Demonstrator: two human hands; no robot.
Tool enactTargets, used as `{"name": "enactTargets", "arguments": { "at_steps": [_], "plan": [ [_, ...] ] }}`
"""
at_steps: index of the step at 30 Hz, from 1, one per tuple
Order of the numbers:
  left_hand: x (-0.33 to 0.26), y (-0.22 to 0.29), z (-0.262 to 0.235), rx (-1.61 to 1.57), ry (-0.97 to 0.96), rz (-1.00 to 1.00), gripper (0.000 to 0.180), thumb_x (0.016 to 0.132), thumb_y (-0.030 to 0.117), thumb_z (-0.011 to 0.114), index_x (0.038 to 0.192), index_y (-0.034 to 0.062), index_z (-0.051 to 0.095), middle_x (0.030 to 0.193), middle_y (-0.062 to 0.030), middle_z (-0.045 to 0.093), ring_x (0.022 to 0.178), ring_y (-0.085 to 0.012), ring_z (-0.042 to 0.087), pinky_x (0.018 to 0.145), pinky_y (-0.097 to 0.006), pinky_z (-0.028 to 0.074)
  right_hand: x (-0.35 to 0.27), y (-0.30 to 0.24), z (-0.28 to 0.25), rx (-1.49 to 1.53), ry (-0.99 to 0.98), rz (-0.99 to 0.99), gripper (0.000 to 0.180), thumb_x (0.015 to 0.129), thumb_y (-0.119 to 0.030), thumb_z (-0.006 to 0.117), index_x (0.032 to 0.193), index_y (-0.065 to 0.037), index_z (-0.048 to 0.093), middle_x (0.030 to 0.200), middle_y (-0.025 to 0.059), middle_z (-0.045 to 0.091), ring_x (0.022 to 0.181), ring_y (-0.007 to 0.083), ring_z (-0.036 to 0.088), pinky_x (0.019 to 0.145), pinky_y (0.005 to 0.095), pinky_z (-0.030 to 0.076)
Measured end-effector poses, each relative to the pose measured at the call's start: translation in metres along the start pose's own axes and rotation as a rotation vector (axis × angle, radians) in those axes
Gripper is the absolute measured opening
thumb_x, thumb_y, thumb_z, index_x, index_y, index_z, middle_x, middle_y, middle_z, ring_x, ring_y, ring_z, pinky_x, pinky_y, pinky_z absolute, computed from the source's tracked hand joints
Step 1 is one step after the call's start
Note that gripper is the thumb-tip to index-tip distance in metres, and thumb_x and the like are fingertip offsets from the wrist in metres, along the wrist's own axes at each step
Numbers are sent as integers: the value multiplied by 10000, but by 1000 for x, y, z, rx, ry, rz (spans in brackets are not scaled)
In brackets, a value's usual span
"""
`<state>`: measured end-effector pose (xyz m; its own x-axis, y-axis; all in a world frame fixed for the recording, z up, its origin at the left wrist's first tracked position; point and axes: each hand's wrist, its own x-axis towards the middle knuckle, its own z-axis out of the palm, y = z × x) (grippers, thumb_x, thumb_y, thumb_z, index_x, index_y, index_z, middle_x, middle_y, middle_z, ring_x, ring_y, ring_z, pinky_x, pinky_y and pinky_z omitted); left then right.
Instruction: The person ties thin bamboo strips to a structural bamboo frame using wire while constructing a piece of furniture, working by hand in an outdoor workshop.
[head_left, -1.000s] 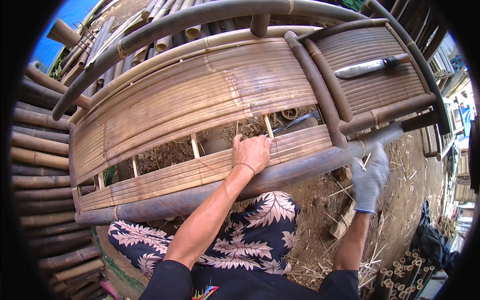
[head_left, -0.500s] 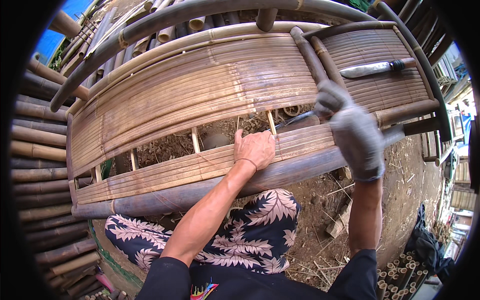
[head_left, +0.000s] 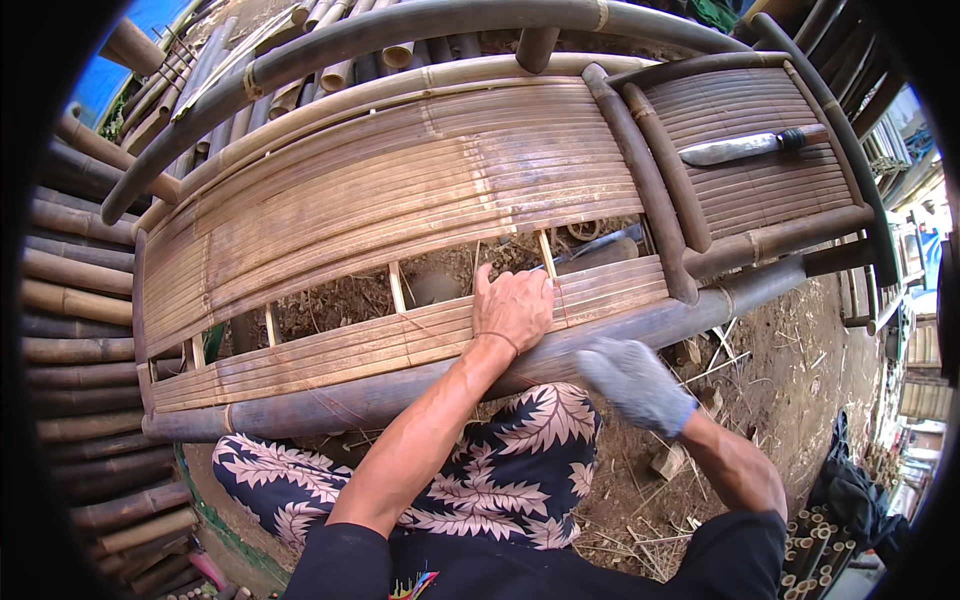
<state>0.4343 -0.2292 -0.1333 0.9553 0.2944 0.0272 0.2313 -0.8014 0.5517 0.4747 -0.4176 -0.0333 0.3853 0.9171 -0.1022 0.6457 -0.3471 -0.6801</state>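
Observation:
My bare left hand presses on the front band of split-bamboo slats of a long bamboo bench. Its fingers curl over the slats' far edge, beside a gap in the seat; their tips are partly hidden. In a grey knit glove, my right hand is just in front of the thick front bamboo pole, pointing left. Motion smears its fingers, so I cannot see whether it holds anything. The wide slatted seat lies beyond the gap, where pale crosspieces show.
A knife with a dark handle lies on the smaller slatted panel at the right. Below the gap, another long tool shows partly. Bamboo poles are stacked at the left; cut pole ends stand lower right.
My right hand has come down and left, from over the bench's right armrest to in front of the front pole. The left hand has stayed almost in place.

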Motion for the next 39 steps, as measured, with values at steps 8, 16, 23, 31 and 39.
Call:
{"name": "enactTargets", "arguments": {
  "at_steps": [8,16,23,31,39],
  "plan": [
    [-5,-37,-20,-28,174,139,215,934,182,604,1107,57,631,1108,-135,619,1071,-271,593,928,-423,507,-44,44,-24,-128,14,408,317,1016,-247,456,875,-10,613,791,219,617,812,417,621,734,491,478],
    [23,-95,-77,568,244,508,139,844,79,674,965,85,607,919,-65,598,901,-261,630,805,-360,530,38,67,-6,-502,766,-16,176,968,-117,553,1121,-69,626,1024,111,648,958,324,628,875,424,511],
    [-16,-78,-101,123,-81,183,231,846,220,742,984,66,641,976,-87,604,962,-278,641,819,-452,539,108,109,8,-740,473,178,229,926,-218,528,788,-116,680,787,118,680,766,315,677,695,470,507],
    [-106,-190,-145,506,265,29,591,878,657,596,961,74,643,960,-105,596,903,-284,589,801,-429,453,96,165,20,-900,337,47,199,970,-176,476,884,-112,644,811,141,644,741,315,625,660,476,476],
    [-138,-230,-155,528,347,99,550,922,622,548,728,108,558,660,-78,542,614,-262,602,607,-402,487,100,205,30,-755,338,81,323,1044,-251,420,1008,-62,679,890,191,658,843,376,626,757,496,472]
  ]
}}
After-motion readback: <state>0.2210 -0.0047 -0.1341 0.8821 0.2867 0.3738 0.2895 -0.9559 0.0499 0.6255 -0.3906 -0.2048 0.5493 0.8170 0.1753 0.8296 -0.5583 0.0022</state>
